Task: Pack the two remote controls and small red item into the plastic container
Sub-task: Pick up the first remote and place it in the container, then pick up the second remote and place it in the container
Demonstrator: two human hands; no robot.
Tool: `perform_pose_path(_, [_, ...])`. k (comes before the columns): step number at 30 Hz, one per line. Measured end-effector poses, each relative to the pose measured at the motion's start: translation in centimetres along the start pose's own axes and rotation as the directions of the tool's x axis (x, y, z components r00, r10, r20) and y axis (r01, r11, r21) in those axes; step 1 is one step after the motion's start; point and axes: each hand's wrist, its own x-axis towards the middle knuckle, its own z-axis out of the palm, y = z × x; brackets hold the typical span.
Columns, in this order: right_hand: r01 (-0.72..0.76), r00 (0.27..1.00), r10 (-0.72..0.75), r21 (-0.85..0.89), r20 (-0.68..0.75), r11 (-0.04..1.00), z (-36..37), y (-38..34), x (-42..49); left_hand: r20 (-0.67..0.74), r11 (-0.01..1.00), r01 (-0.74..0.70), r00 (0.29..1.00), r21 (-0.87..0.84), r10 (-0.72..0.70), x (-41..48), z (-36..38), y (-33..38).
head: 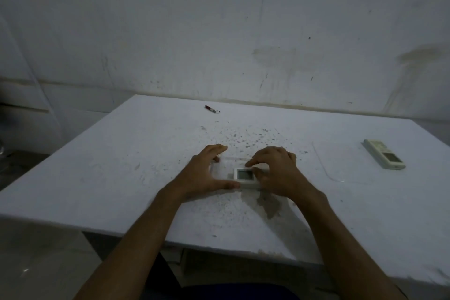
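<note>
A clear plastic container [220, 165] sits at the middle of the white table [109, 165]. My left hand [204, 174] grips its left side, thumb on the near rim. My right hand [277, 173] holds a white remote control [244, 175] with a small screen, lying inside the container at its right part. A second white remote control [384, 153] lies on the table at the far right. The small red item [211, 108], a red stick with a metal ring, lies near the table's back edge.
A clear plastic lid [338, 165] lies flat on the table between the container and the second remote. Dark specks cover the table's middle. A stained wall stands right behind the table. The near edge of the table is just in front of my arms.
</note>
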Motion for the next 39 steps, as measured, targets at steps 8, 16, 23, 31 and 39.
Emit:
perform_pose_path(8, [0.054, 0.984, -0.079, 0.156, 0.157, 0.986, -0.6, -1.3, -0.1, -0.006, 0.999, 0.015, 1.0, -0.046, -0.015, -0.2, -0.1, 0.2])
perform_pose_path(16, [0.037, 0.98, 0.015, 0.255, -0.201, 0.966, -3.5, 1.0, -3.1, -0.056, 0.998, 0.053, 0.997, -0.021, -0.054, -0.3, -1.3, 3.3])
perform_pose_path(23, [-0.432, 0.899, 0.426, -0.046, -0.102, 0.901, -4.8, 6.5, -9.0, -0.069, 0.943, -0.298, 0.948, 0.15, 0.311, 1.5, 3.3, 12.7])
perform_pose_path(31, [-0.554, 0.828, 0.56, -0.197, -0.03, 0.809, -4.3, 12.3, -16.9, 0.172, 0.962, -0.244, 0.96, 0.126, 0.221, 9.6, 16.3, 19.2])
perform_pose_path(39, [-0.721, 0.685, 0.723, 0.056, -0.087, 0.691, -8.7, 18.4, -15.5, 0.203, 0.923, -0.216, 0.967, 0.319, 0.157, 14.4, 21.8, 17.3])
